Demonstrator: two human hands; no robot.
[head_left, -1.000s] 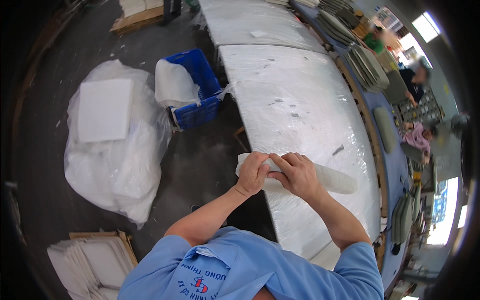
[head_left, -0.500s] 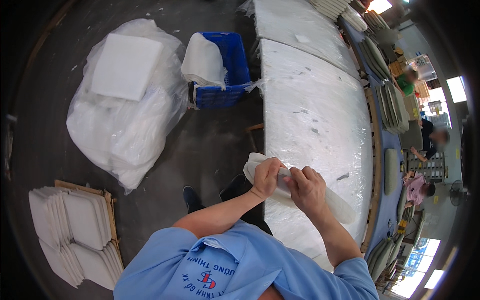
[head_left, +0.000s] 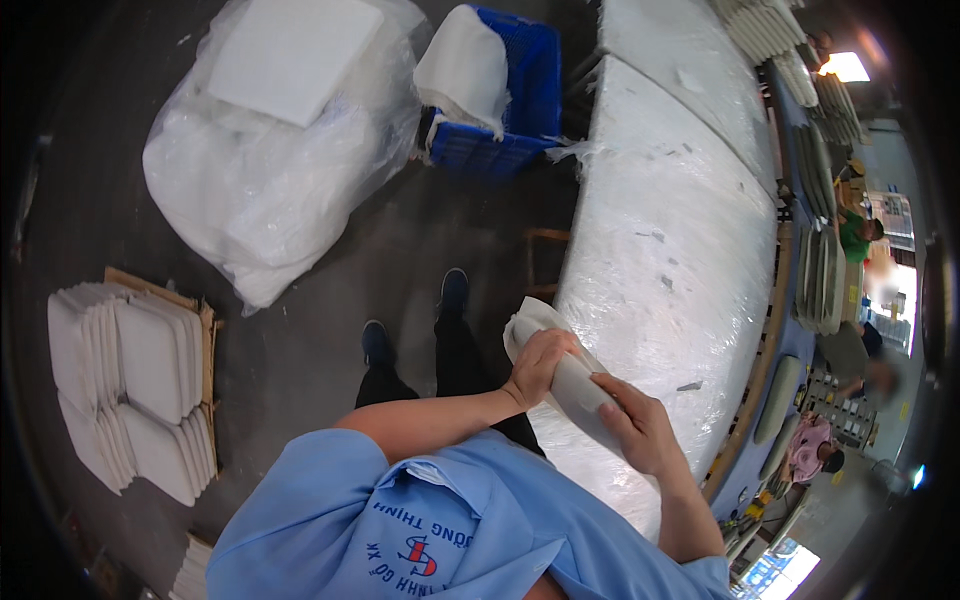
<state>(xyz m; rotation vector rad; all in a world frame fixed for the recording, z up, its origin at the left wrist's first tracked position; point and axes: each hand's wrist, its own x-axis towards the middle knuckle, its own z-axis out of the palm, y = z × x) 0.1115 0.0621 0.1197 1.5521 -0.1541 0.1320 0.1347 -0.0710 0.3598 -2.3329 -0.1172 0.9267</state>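
Note:
A pale cushion (head_left: 583, 395), seen edge-on, is held in front of my body with loose, flared white cloth at its far left end. My left hand (head_left: 540, 365) wraps over it near that end, fingers closed. My right hand (head_left: 640, 425) grips its side nearer to me, the thumb lying along the surface. Palm and fingers hide part of it. Beneath and beyond it stretches a table (head_left: 665, 240) covered in shiny clear plastic wrap.
A blue crate (head_left: 540, 80) with stacked white pads (head_left: 465, 70) stands ahead, beside a plastic-wrapped white bundle (head_left: 250, 190) topped by a square pad (head_left: 295, 55). Stacked pale cushions (head_left: 160, 360) sit at left. Several people work beyond a blue bench (head_left: 745, 440) at right.
My right hand has shifted from the cushion's far end down onto its side, and the cushion now tilts more toward me. My view has turned, so the surroundings sit differently.

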